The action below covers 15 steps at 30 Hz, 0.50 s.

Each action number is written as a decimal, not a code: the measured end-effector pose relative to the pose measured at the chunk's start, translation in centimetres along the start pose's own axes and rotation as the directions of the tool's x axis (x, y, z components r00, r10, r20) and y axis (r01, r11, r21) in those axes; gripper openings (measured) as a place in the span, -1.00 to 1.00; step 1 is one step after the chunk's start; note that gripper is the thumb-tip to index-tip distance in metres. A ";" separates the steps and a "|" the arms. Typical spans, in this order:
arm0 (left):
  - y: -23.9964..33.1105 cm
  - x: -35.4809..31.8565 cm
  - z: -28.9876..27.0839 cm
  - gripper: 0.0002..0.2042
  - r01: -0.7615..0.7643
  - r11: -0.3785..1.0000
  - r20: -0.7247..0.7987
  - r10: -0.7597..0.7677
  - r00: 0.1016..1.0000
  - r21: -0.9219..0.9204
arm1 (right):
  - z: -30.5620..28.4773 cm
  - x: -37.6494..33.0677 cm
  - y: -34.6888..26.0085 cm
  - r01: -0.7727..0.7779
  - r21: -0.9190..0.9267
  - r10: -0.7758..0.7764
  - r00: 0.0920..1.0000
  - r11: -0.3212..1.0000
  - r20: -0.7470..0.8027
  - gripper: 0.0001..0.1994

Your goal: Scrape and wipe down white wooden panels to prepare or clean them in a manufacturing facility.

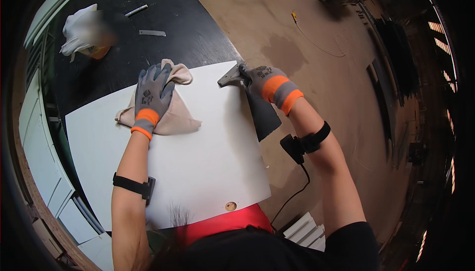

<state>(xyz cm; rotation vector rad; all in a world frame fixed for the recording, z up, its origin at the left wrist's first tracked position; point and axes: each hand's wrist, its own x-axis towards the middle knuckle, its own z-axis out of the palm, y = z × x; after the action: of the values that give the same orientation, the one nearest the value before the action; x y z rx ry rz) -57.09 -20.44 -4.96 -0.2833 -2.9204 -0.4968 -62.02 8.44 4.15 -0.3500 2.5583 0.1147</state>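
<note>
A white panel [198, 157] with a round hole near its front edge lies on a black tabletop [193, 28]. My left hand [154, 90], in a grey glove with an orange cuff, lies flat on a crumpled pale pink cloth [178, 115], its fingers stretched out over the folds. At the panel's far right corner, my right hand [262, 80], gloved alike, is closed around a flat grey scraper [230, 76]. The scraper's wide end points left over the panel, close to its edge. Whether the blade touches the surface I cannot tell.
Farther back on the black tabletop lie a flat metal strip [152, 33], a small white stick [136, 10] and a white plastic bag [79, 31] beside an orange container [99, 52]. A pale cable [316, 46] crosses the brown floor at right. White strips [306, 231] stand near my right side.
</note>
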 end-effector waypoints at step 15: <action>-16.4 -31.4 -7.8 -0.54 0.781 0.586 -0.416 -0.668 0.617 0.217 | -1.1 3.0 2.5 0.414 -0.262 -0.416 0.908 0.871 0.052 -0.51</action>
<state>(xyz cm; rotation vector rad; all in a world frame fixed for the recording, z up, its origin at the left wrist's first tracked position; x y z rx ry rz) -29.15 -43.26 -8.90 1.0258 -2.6148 -0.0180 -65.72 10.02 3.50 -0.9981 2.4111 0.2998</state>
